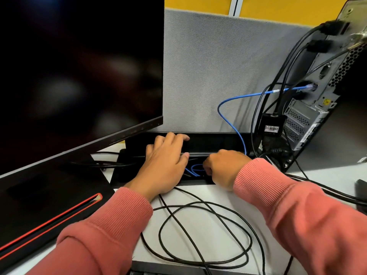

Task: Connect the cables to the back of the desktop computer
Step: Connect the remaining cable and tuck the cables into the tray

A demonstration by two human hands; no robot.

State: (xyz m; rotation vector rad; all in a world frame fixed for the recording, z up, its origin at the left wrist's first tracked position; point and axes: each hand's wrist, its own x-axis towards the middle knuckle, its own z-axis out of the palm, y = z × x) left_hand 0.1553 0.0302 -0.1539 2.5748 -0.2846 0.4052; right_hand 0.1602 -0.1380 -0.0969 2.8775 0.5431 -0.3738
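The desktop computer [317, 108] stands at the right with its back panel facing me. Several black cables and a blue network cable [234, 100] are plugged into it. The blue cable drops into a black cable tray [214, 141] at the back of the desk. My left hand [164, 165] rests flat on the tray's edge with its fingers stretched out. My right hand [222, 167] reaches into the tray opening, fingers curled down around a loop of the blue cable [193, 170]. Its fingertips are hidden.
A black monitor [79, 66] fills the left, its stand base [49, 201] edged in red. Loose black cable [198, 231] lies in loops on the white desk in front of my hands. A grey partition [218, 66] closes off the back. A keyboard edge [168, 268] shows at the bottom.
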